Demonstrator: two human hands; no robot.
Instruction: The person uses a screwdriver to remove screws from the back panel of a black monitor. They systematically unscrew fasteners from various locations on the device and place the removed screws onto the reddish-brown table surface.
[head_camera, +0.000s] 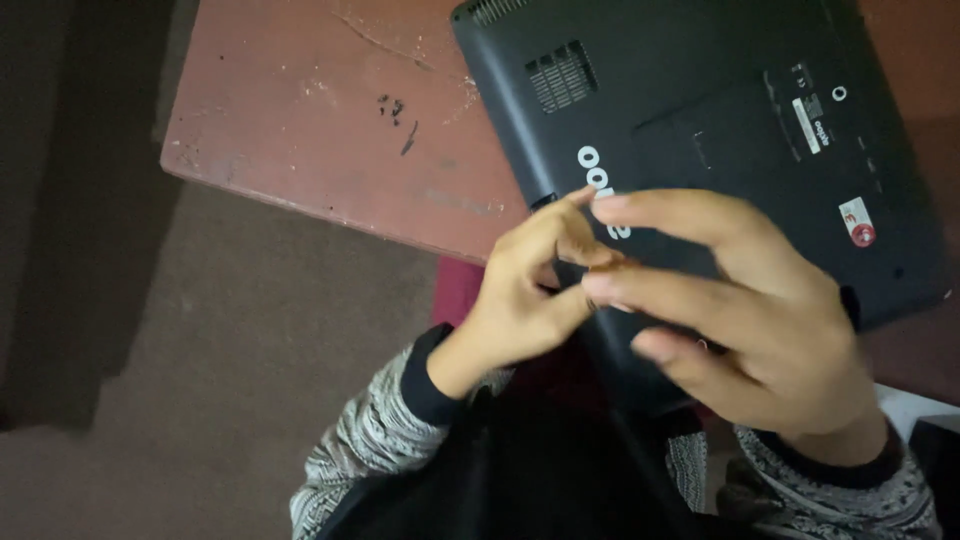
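A black laptop (700, 120) lies upside down on a reddish-brown table (300, 110), its vented underside facing up. Both my hands hover over its near corner. My left hand (520, 295) has its fingers curled, with the fingertips pinched against the fingers of my right hand (760, 310). My right hand shows its back, fingers stretched out and slightly apart towards the left hand. Whatever sits between the fingertips is too small and blurred to make out. Both wrists wear dark cuffs under grey patterned sleeves.
The table top is scratched, with small dark specks (395, 108) left of the laptop. Its near edge runs diagonally above a dim brown floor (200, 350). A dark red patch (458, 290) shows below the table edge. Something pale (915, 405) sits at the right.
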